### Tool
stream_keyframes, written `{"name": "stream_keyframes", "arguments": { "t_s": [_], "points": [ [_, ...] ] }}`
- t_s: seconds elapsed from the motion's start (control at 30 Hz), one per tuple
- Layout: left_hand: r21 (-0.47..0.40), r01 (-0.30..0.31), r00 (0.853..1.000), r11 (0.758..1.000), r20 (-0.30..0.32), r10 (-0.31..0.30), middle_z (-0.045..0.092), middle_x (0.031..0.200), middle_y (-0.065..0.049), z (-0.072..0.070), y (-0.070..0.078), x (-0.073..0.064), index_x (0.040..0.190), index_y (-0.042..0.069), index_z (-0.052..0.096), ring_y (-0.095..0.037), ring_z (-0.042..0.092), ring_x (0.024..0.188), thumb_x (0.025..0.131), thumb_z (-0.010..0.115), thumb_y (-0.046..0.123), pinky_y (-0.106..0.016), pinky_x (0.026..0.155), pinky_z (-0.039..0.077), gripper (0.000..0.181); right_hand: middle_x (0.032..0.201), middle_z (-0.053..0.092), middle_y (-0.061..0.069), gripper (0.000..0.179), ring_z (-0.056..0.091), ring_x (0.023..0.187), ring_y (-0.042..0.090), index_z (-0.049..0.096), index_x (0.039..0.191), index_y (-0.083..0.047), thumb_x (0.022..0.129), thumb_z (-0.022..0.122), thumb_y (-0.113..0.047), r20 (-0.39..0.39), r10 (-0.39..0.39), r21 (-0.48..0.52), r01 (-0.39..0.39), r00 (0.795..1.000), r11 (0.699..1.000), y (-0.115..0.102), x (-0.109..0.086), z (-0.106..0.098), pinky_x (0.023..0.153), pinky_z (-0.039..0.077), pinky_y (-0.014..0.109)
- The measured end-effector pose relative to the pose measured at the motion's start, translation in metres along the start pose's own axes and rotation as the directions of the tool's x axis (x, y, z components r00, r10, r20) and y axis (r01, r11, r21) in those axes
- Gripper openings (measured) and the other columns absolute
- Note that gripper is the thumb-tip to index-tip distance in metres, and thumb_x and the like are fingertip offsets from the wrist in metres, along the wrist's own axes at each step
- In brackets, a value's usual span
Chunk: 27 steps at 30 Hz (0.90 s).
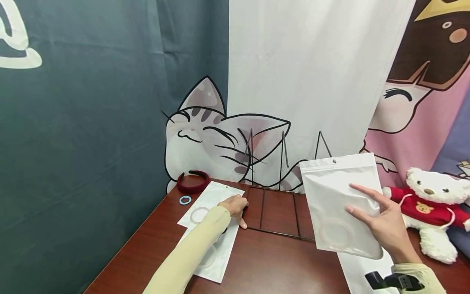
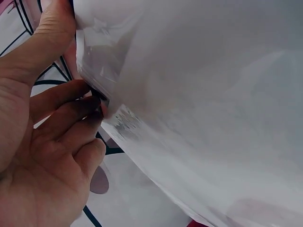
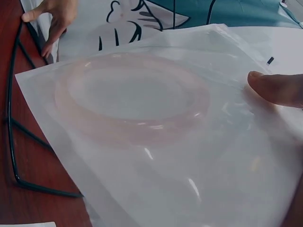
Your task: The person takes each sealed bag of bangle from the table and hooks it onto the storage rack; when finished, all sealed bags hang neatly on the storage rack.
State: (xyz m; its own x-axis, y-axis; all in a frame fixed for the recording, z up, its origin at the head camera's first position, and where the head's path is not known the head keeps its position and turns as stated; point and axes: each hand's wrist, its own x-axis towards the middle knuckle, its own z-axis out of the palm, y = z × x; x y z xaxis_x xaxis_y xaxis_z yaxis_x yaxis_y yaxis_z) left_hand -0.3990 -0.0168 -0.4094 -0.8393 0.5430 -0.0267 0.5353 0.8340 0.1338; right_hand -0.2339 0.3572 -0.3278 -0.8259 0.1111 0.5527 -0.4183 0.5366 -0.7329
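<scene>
My right hand [image 1: 391, 224] holds up a white zip bag [image 1: 335, 196] by its right side, two fingers across its front. A pale pink ring [image 3: 132, 127] shows through the bag's clear face. At the left end of a black wire rack [image 1: 279, 232] on the table, my left hand [image 1: 235, 206] grips the end wire, its fingers curled. Beneath that arm, two more white bags [image 1: 220, 192] lie flat, overlapping, each with a ring inside. A large bag surface [image 2: 199, 118] fills much of the left wrist view, partly hiding the fingertips.
A dark red headband [image 1: 193, 190] and a small blue ring [image 1: 185, 200] lie at the back left. Another white bag [image 1: 361, 269] lies below the right hand. A white teddy bear [image 1: 429, 208] in red sits at the right. Printed curtains [image 1: 315, 61] hang behind the table.
</scene>
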Motion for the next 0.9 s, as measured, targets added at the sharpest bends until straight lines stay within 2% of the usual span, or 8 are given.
{"name": "stream_keyframes", "arguments": {
  "t_s": [0.2, 0.47, 0.67, 0.9],
  "points": [
    [0.012, 0.010, 1.000, 1.000, 0.011, -0.010, 0.077, 0.101, -0.005, -0.001, 0.002, 0.000, 0.113, 0.008, 0.079, -0.011, 0.063, 0.084, 0.061, 0.103, 0.039, -0.028, 0.082, 0.056, 0.065, 0.109, 0.067, -0.029, 0.064, 0.071, 0.079, -0.002, 0.064, 0.147, -0.015, 0.087, 0.085, -0.003, 0.006, 0.033, -0.007, -0.032, 0.999, 0.999, 0.004, 0.002, 0.003, 0.057, 0.060, 0.029],
    [0.026, 0.038, 0.999, 0.999, 0.034, -0.039, 0.075, 0.101, -0.005, -0.003, 0.002, 0.001, 0.113, 0.009, 0.077, -0.012, 0.062, 0.084, 0.062, 0.103, 0.040, -0.030, 0.082, 0.057, 0.066, 0.111, 0.066, -0.028, 0.066, 0.070, 0.082, -0.003, 0.064, 0.148, -0.018, 0.088, 0.085, -0.004, 0.000, 0.045, 0.021, -0.045, 0.999, 0.999, 0.010, 0.023, 0.012, 0.059, 0.060, 0.026],
    [0.047, 0.047, 0.998, 0.998, 0.042, -0.049, 0.075, 0.107, -0.005, -0.004, 0.002, 0.002, 0.118, 0.010, 0.076, -0.012, 0.063, 0.089, 0.062, 0.102, 0.042, -0.030, 0.085, 0.057, 0.070, 0.108, 0.064, -0.028, 0.065, 0.065, 0.083, -0.004, 0.065, 0.148, -0.021, 0.088, 0.086, -0.008, -0.019, 0.057, -0.012, -0.057, 0.998, 0.998, 0.015, 0.036, 0.015, 0.059, 0.059, 0.024],
    [0.092, 0.033, 0.998, 0.995, 0.045, -0.038, 0.073, 0.098, -0.005, -0.005, 0.003, 0.004, 0.103, 0.011, 0.075, -0.013, 0.061, 0.082, 0.061, 0.102, 0.045, -0.031, 0.078, 0.056, 0.060, 0.118, 0.062, -0.026, 0.065, 0.063, 0.090, -0.003, 0.065, 0.147, -0.020, 0.087, 0.087, -0.008, -0.034, 0.057, 0.007, -0.057, 0.998, 0.998, 0.017, 0.048, 0.020, 0.066, 0.057, 0.017]
  ]
}}
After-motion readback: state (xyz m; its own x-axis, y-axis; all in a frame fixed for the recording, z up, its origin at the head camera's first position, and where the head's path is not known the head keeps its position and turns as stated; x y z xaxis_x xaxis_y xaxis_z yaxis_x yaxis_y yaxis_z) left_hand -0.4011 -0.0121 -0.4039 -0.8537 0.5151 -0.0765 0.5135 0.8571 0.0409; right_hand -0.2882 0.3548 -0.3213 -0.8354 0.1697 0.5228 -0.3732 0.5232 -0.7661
